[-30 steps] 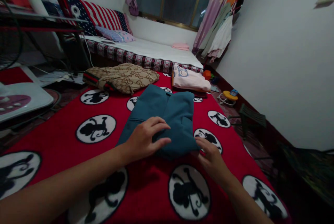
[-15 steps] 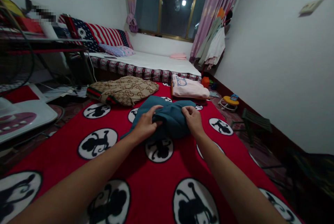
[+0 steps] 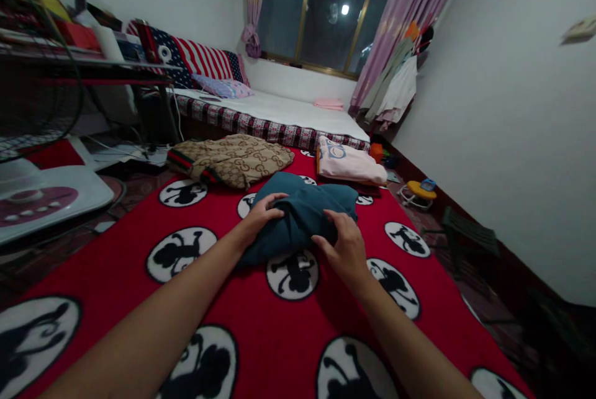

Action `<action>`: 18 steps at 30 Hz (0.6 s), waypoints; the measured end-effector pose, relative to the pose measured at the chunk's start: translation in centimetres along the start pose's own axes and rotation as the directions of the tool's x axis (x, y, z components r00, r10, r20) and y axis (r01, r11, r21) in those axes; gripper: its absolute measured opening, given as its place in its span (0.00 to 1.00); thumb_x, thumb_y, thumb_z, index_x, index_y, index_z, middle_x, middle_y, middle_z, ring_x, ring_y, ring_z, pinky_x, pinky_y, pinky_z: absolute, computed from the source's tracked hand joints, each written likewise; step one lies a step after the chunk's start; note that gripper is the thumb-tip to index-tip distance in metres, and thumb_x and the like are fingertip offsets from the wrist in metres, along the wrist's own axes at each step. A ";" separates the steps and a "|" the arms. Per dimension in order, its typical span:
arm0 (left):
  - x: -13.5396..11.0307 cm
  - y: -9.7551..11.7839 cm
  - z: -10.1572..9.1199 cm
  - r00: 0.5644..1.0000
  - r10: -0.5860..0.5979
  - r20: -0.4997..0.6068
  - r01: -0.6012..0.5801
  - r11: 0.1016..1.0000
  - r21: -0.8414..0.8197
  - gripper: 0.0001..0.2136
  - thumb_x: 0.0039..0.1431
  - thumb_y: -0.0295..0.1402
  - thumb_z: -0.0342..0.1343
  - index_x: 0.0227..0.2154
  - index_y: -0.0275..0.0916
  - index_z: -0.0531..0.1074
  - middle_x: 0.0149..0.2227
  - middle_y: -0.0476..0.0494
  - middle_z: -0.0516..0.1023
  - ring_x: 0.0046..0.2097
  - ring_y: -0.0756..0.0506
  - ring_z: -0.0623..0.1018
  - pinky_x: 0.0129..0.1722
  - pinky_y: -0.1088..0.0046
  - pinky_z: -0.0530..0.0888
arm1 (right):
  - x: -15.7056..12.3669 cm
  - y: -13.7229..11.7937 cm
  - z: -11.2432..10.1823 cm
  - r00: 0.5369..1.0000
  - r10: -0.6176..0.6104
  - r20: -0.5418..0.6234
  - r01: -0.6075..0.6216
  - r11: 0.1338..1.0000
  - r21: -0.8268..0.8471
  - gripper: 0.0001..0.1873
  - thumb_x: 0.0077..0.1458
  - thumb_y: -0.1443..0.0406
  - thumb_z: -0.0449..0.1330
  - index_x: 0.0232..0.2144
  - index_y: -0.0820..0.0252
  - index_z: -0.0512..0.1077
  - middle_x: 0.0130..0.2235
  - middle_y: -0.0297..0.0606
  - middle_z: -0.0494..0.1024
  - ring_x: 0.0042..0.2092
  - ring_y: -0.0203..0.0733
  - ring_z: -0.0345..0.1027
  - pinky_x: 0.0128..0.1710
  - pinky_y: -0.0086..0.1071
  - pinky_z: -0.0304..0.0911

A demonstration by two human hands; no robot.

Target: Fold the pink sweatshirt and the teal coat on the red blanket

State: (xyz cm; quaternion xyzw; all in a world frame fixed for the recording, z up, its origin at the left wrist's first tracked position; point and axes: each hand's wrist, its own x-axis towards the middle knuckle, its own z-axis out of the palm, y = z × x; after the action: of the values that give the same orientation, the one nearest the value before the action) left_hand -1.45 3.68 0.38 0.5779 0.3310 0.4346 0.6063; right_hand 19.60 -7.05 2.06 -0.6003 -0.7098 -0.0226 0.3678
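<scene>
A teal garment (image 3: 302,213) lies bunched on a red blanket (image 3: 261,324) patterned with white circles and black monkey figures. My left hand (image 3: 263,216) is closed at the garment's left side, thumb and fingers gripping a fold. At the right side, my right hand (image 3: 344,244) has its thumb apart from its curved fingers, which touch the cloth's edge. Beyond the garment lies a tan patterned garment (image 3: 237,160) with a green and red stripe. A folded pale pink cloth (image 3: 351,163) rests at the blanket's far right.
Past the blanket stands a low bed (image 3: 279,107) with a white cover. A cluttered desk (image 3: 139,67) is on the left, near a white and pink plastic item (image 3: 46,200). Along the right wall are a small yellow-topped stool (image 3: 419,190) and a dark folding stool (image 3: 468,231).
My right hand has let go of the upper right cloth and moved down and nearer, its fingers spreading. The teal garment lies lower at its near left edge. The view has shifted slightly.
</scene>
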 end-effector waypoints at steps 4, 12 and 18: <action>-1.3 1.2 -0.1 0.993 -0.046 0.110 0.064 0.984 -0.163 0.24 0.48 0.41 0.58 0.49 0.37 0.72 0.43 0.41 0.79 0.44 0.40 0.78 0.43 0.66 0.73 | 0.6 -1.2 -0.8 0.984 0.023 0.175 -0.054 0.983 0.174 0.21 0.53 0.57 0.63 0.49 0.57 0.73 0.42 0.41 0.79 0.44 0.48 0.72 0.46 0.40 0.64; -2.5 2.8 2.1 0.984 0.012 0.175 -0.052 0.973 0.227 0.32 0.52 0.54 0.56 0.55 0.37 0.69 0.47 0.37 0.79 0.48 0.39 0.77 0.45 0.65 0.72 | -3.6 -1.5 -3.0 0.795 -0.100 0.599 -0.149 0.924 0.352 0.08 0.55 0.60 0.60 0.29 0.56 0.77 0.31 0.34 0.79 0.35 0.41 0.72 0.37 0.32 0.66; -5.7 5.1 5.9 0.830 0.114 0.546 -0.468 0.674 0.571 0.14 0.50 0.33 0.62 0.42 0.43 0.79 0.39 0.45 0.80 0.40 0.45 0.78 0.43 0.72 0.71 | -5.5 0.7 -4.7 0.857 0.116 0.503 -0.380 0.800 0.464 0.20 0.45 0.54 0.66 0.40 0.55 0.76 0.40 0.39 0.80 0.46 0.50 0.73 0.44 0.40 0.69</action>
State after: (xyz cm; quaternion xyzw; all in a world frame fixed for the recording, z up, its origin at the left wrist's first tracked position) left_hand 0.79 -4.19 5.54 0.8925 0.2114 0.2230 0.3302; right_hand 22.59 -13.72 2.22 -0.5479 -0.6638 0.3706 0.3491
